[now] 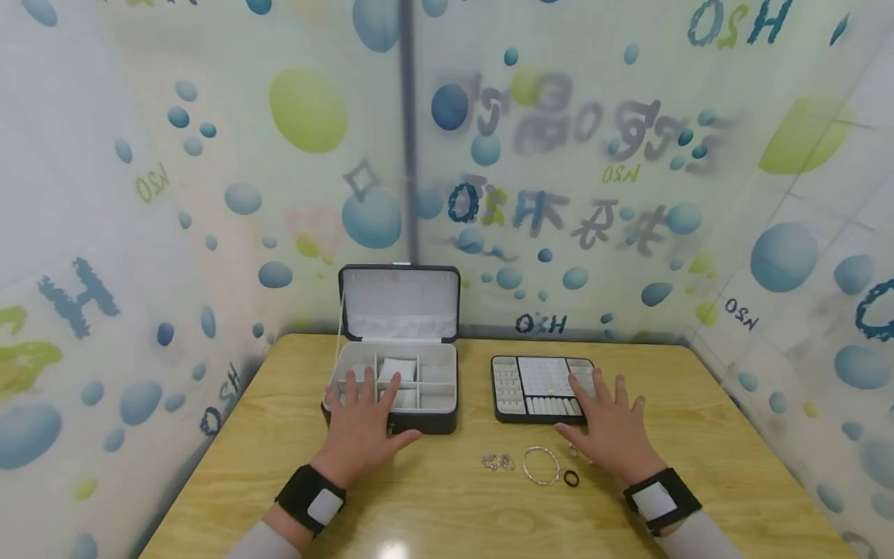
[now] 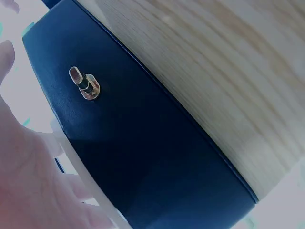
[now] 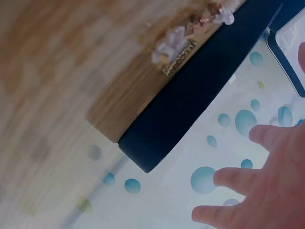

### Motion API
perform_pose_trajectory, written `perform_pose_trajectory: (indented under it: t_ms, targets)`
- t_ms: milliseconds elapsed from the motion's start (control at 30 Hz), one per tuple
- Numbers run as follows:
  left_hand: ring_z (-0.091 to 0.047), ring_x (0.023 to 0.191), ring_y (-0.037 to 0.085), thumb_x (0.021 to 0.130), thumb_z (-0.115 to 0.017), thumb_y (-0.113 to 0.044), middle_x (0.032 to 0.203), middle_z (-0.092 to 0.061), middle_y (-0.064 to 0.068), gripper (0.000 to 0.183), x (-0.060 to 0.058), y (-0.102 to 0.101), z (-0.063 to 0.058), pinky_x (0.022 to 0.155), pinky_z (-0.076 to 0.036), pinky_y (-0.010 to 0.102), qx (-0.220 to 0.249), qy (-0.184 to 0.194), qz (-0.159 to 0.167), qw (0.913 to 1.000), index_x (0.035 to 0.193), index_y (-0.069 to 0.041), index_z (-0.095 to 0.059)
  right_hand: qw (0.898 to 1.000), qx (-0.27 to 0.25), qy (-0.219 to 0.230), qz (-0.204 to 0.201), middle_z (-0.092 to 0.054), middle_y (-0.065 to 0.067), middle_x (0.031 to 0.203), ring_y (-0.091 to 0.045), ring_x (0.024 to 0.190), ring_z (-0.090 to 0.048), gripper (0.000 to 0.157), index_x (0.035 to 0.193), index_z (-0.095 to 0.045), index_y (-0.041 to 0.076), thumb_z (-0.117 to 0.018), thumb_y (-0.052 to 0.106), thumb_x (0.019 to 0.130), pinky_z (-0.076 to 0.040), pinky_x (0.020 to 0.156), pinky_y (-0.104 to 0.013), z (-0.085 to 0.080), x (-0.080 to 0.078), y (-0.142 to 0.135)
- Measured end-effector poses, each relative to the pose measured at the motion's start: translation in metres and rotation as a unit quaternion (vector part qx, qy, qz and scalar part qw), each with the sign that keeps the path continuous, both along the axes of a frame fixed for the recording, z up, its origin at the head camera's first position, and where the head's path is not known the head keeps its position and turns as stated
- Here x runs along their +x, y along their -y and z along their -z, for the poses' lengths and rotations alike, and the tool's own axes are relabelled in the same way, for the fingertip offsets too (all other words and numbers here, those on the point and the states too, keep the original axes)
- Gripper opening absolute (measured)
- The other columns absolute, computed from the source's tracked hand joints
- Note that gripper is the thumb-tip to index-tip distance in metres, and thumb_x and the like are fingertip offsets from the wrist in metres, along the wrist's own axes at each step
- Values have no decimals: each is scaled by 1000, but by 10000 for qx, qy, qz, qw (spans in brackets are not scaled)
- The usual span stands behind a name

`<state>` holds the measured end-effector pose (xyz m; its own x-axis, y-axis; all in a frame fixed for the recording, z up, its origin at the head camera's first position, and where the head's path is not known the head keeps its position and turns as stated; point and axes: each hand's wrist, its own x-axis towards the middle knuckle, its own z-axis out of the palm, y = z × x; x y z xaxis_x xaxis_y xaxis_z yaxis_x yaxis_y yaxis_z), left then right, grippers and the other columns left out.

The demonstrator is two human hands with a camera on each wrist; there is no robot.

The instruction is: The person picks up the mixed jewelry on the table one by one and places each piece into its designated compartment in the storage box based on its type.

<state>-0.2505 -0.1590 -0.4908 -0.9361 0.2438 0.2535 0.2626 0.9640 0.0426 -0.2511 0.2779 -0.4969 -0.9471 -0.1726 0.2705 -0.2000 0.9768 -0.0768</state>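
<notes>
We are holding our left hand (image 1: 359, 427) over the front left part of an open jewelry box (image 1: 422, 423), its fingers spreading wide and gripping nothing; whether they are touching the rim, we cannot tell. The box is sitting toward the back left of the table (image 1: 419, 516), its dark lid (image 1: 401, 303) standing upright with the pale lining facing us. White dividers are splitting the inside into compartments, and a white cushion (image 1: 399, 369) is lying in the back middle one. In the left wrist view, a gold-coloured clasp (image 2: 85, 83) is projecting from the dark front wall. Our right hand (image 1: 618, 431) is reaching over the right end of a shallow jewelry tray (image 1: 534, 419), which is lying to the right of the box, well apart from it; these fingers are also spreading, pinching nothing, and again we cannot tell about contact. A row of pale ring rolls (image 1: 552, 406) is running along the tray's front. Nearer to us, a cluster of small jewelry (image 1: 498, 463), a round bracelet (image 1: 541, 484) and a dark ring (image 1: 566, 477) are resting on the table, while a pale beaded piece (image 3: 174, 45) is lying just beside the tray's dark side in the right wrist view. Black straps (image 1: 310, 497) are circling both our wrists.
</notes>
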Motion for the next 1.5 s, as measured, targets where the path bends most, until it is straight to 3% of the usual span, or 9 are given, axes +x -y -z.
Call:
perform_pose_trajectory:
  t_ms: [300,533,733,967,1133,1233,1367,1500]
  targets:
    - [-23,153,66,85,-58,-88,168,-31,34,106,-5,-17,1,113,-19,89,-34,115,170,9998,166,-24,-37,9996,129,-158,179,-37,-37,163,-74,144,-28,88,160,-46,14,-69,65,93,-27,101,-94,-5,5,-5]
    - [-27,153,63,86,-62,-84,166,-36,33,102,-10,-33,-2,115,-23,85,149,-346,499,9980,164,-23,-41,9985,-48,144,525,-33,-40,163,-74,145,-25,83,161,-44,11,-72,53,95,-24,105,-92,-7,2,-10]
    - [-27,156,60,87,-66,-78,168,-36,30,96,-14,-56,-7,118,-22,83,299,-393,775,9958,163,-24,-43,9987,-113,246,435,-37,-36,163,-73,145,-27,77,158,-47,9,-74,44,95,-28,104,-91,-6,-8,-13]
    - [-30,155,58,89,-65,-78,166,-39,29,91,-20,-91,-9,117,-26,82,33,-440,948,9945,161,-25,-46,9977,-212,474,432,-35,-36,164,-72,146,-29,70,155,-52,8,-76,30,93,-30,105,-89,-7,-12,-14]
    - [-28,157,55,92,-63,-76,168,-35,29,88,-18,-115,-12,119,-26,79,-64,-373,1015,9941,163,-26,-44,9977,-176,537,385,-41,-36,161,-65,139,-45,65,149,-58,4,-80,26,91,-45,101,-79,-10,-10,-14]
    - [-27,157,55,94,-64,-72,169,-33,30,86,-16,-130,-15,119,-27,78,-16,-321,1070,9937,163,-26,-43,9975,-215,593,333,-53,-36,151,-57,127,-59,64,145,-61,2,-83,24,89,-53,97,-69,-13,-8,-15]
    - [-32,155,55,95,-68,-65,167,-36,29,81,-15,-150,-19,118,-32,76,33,-353,1217,9919,161,-25,-46,9963,-272,769,281,-65,-29,129,-42,108,-69,61,141,-64,1,-84,24,88,-58,93,-59,-18,-5,-15]
    - [-42,149,50,96,-74,-51,160,-46,25,72,-14,-168,-20,117,-37,72,45,-429,1419,9889,157,-22,-50,9945,-304,994,148,-71,-24,125,-39,107,-71,52,132,-70,1,-86,22,87,-59,92,-57,-22,-3,-16]
